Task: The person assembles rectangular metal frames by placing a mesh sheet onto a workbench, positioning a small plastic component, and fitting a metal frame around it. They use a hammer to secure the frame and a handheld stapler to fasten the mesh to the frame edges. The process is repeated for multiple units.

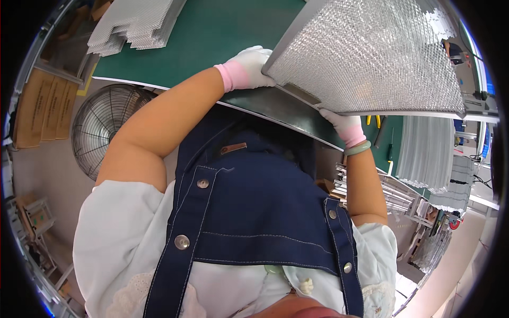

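A large silvery metal mesh filter panel [366,58] in a grey metal frame is raised at a tilt over the green tabletop [222,32]. My left hand [250,68], in a white glove with a pink cuff, is closed round the frame at its near left corner. Lower down, my right hand [343,127], gloved the same way, grips the near edge of the frame; the panel hides part of its fingers. A slot-like gap [301,93] shows in the frame's near side, between my two hands. Under that side lies a dark, shiny strip [270,107] along the table's front edge.
Stacked mesh sheets [135,26] lie at the far left of the table. To the right are yellow-handled pliers [374,120], a screwdriver [391,147] and a stack of pale metal strips [427,153]. A floor fan [108,124] and cardboard boxes [45,108] stand at left.
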A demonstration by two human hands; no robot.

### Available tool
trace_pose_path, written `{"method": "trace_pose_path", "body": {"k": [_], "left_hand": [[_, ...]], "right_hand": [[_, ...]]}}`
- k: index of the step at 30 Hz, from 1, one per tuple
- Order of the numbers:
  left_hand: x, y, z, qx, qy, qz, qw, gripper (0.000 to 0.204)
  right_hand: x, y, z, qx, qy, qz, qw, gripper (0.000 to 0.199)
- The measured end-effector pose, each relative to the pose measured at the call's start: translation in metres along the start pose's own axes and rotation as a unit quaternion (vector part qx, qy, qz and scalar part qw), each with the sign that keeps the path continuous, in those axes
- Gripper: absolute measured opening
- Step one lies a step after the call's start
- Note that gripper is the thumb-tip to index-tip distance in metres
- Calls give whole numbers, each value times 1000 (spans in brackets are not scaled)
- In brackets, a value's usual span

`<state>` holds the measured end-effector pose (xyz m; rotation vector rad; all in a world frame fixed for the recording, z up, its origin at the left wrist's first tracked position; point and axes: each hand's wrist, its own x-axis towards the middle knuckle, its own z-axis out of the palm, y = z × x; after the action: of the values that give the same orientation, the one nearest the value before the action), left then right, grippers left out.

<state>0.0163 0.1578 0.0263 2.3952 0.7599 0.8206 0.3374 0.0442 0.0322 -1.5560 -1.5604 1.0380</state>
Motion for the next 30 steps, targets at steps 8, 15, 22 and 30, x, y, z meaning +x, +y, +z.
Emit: {"method": "trace_pose_path", "body": {"k": [8,15,22,30], "left_hand": [[11,-4,-21,-33,-161,-106,981,48],[95,135,-127,-379,93,8,921,30],[116,129,-131,-219,166,38,961,30],[125,112,-121,-361,146,-9,921,34]], "right_hand": [[5,-1,4,0,-1,33,999,43],[1,-15,-3,-31,-33,38,998,34],[2,-103,-24,138,117,-131,975,53],[22,-181,-71,282,237,-327,870,21]]}}
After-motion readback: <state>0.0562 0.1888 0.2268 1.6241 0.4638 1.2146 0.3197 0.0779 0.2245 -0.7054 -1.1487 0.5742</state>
